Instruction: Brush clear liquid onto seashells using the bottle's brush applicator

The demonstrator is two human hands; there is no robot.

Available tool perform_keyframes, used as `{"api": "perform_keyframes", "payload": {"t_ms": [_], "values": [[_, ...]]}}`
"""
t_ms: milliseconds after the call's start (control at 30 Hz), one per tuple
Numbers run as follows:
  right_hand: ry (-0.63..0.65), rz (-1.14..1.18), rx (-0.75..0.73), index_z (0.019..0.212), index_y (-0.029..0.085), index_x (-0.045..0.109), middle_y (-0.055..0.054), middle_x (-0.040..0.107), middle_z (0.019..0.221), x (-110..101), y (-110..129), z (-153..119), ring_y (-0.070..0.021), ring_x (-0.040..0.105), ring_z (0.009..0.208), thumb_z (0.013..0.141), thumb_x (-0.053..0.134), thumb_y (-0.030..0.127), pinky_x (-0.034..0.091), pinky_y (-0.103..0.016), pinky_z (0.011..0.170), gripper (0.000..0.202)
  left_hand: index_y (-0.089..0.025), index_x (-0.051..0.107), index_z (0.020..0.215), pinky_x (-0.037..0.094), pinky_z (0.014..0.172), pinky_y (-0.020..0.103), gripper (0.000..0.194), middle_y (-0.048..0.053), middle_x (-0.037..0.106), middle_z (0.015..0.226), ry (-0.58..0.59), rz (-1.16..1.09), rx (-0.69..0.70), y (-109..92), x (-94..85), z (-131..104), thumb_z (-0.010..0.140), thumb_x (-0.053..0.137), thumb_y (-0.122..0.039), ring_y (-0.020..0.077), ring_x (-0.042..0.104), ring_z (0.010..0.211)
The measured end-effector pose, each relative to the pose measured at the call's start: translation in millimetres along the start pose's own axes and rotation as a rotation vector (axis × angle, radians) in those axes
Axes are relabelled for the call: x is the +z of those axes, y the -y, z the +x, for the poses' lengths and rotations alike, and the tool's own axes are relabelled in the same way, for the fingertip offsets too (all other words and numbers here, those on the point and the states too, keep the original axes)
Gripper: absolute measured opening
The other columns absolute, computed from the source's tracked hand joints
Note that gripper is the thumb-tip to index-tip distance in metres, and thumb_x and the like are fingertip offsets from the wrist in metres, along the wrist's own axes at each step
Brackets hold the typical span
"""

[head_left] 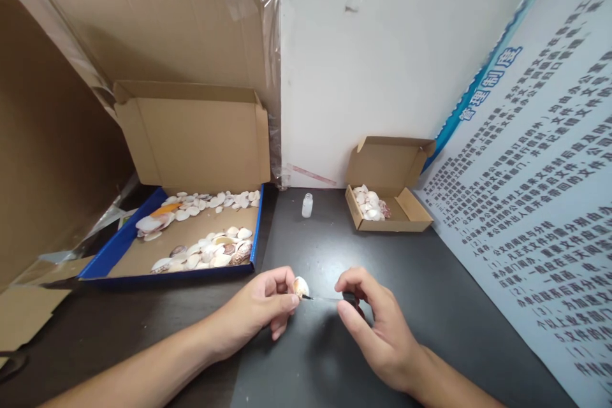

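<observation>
Between the thumb and fingers of my left hand [268, 305] is a small pale shell [300, 287] with brownish marks. My right hand [377, 325] pinches the black cap of a small brush [327, 298], whose thin clear stem points left. The dark brush tip touches or nearly touches the lower part of the shell; the exact contact is too small to tell. Beyond both hands, a small open glass bottle [306, 206] with whitish contents stands upright on the dark table [296, 357].
At the left, an open blue-edged box [167, 250] holds several shells in two groups. A smaller cardboard box [394, 225] at the back right holds more shells [370, 204]. Behind stands a white panel [315, 89]; a printed sheet [540, 204] slants along the right.
</observation>
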State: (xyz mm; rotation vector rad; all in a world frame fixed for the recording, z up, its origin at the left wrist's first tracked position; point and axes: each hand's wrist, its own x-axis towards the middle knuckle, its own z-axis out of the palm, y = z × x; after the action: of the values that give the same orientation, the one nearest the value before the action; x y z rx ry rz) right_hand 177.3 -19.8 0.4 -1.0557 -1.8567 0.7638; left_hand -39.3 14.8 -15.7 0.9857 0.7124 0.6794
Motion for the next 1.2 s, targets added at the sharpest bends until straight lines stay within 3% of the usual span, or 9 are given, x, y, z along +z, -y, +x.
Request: {"api": "perform_keyframes", "payload": {"t_ms": [333, 533, 1200], "values": [[0.038, -0.023, 0.033, 0.094, 0.022, 0.051, 0.004, 0.049, 0.07, 2.1, 0.7, 0.2, -0.0113, 0.046, 0.055, 0.087, 0.054, 0.022, 0.04, -0.022, 0.05, 0.008, -0.018, 0.051, 0.076, 0.037, 0.043, 0.018, 0.033, -0.009, 0.043, 0.056, 0.001, 0.015, -0.002, -2.6, 1.2, -0.4, 0.075, 0.077, -0.039, 0.0038, 0.033, 0.042], [-0.051, -0.086, -0.007, 0.089, 0.022, 0.053, 0.002, 0.048, 0.074, 0.4, 1.5, 1.7, -0.0125, 0.047, 0.059, 0.09, 0.051, 0.022, 0.041, -0.023, 0.053, 0.002, -0.018, 0.053, 0.077, 0.036, 0.042, 0.018, 0.032, -0.008, 0.044, 0.057, -0.001, 0.007, -0.005, -2.6, 1.7, -0.7, 0.075, 0.077, -0.039, 0.0035, 0.033, 0.042], [0.027, -0.003, 0.049, 0.097, 0.023, 0.05, 0.003, 0.048, 0.072, 2.5, -0.5, 1.3, -0.012, 0.045, 0.056, 0.092, 0.048, 0.024, 0.04, -0.023, 0.052, 0.006, -0.017, 0.053, 0.076, 0.036, 0.042, 0.018, 0.031, -0.009, 0.044, 0.057, 0.005, 0.001, 0.0, -3.8, 2.9, -1.1, 0.075, 0.077, -0.037, 0.0036, 0.032, 0.042]]}}
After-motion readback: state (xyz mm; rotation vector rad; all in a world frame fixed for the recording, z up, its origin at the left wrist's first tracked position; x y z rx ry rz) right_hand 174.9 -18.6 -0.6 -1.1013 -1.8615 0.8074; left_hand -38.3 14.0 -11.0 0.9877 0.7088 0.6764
